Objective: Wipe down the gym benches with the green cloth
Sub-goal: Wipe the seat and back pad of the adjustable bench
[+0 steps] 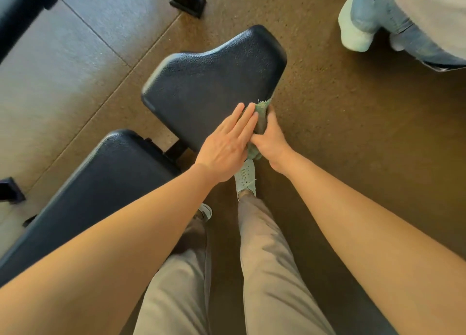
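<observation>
Left hand (224, 143) flat on bench pad (209, 82), grip unclenched, right hand (271, 143) clutching green cloth (262, 110) at pad's edge

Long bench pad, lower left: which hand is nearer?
Left. The left hand lies flat on the seat pad, just past the long pad; the right hand grips the green cloth at the seat pad's far side.

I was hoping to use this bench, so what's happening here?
A person is wiping a black gym bench. Their right hand grips a green cloth at the right edge of the smaller seat pad. Their left hand lies flat beside it, fingers straight, partly over the cloth. The longer pad lies nearer, to the left. A second person in jeans is close by at the upper right.
</observation>
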